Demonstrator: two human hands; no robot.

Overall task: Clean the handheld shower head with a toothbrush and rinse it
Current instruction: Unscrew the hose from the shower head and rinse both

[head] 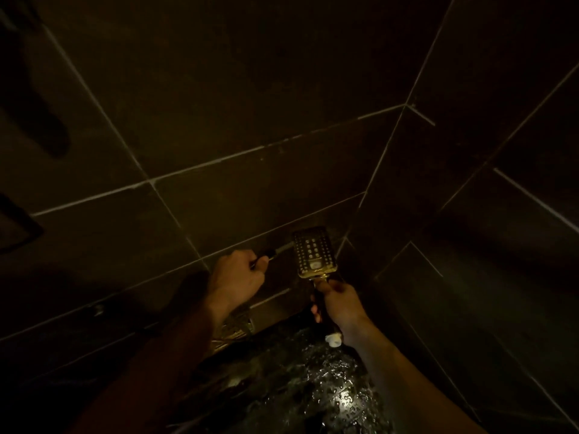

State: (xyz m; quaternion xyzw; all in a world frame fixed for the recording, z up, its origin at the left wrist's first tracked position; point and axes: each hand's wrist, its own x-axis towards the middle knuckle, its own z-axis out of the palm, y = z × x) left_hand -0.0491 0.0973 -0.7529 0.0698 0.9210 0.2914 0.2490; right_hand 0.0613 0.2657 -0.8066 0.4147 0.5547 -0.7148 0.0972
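In a dim shower corner, my right hand grips the handle of a rectangular gold shower head, whose nozzle face points toward me and stands nearly upright. My left hand is closed around a toothbrush. The brush sticks out to the right, and its tip reaches the left edge of the shower head's face. The bristles are too dark to make out.
Dark tiled walls with pale grout lines meet in a corner behind the shower head. Below lies a wet, glistening dark floor. A small white fitting shows under my right wrist. A metal drain grate sits beneath my left forearm.
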